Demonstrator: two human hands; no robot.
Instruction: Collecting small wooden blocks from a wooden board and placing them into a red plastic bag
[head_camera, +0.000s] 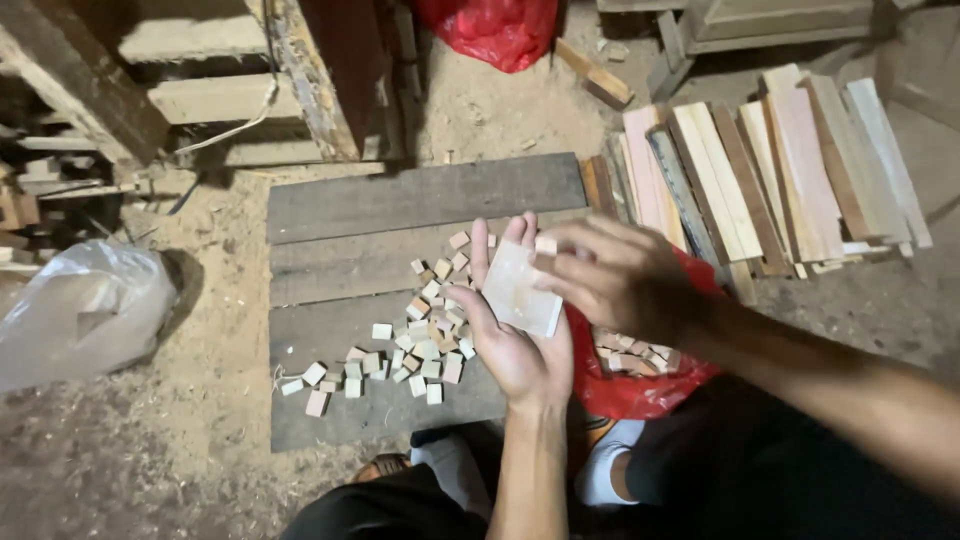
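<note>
My left hand is palm up over a dark wooden board and holds a small clear plastic bag of pale wooden cubes. My right hand reaches in from the right and pinches the top edge of the same bag with its fingertips. Just left of my left hand, several small pale wooden cubes lie scattered on the boards. Under my right wrist a red plastic bag holds more cubes.
A stack of light wooden slats lies at the right. A clear plastic bag sits at the left on the sawdust floor. Another red bag is at the top, by timber frames.
</note>
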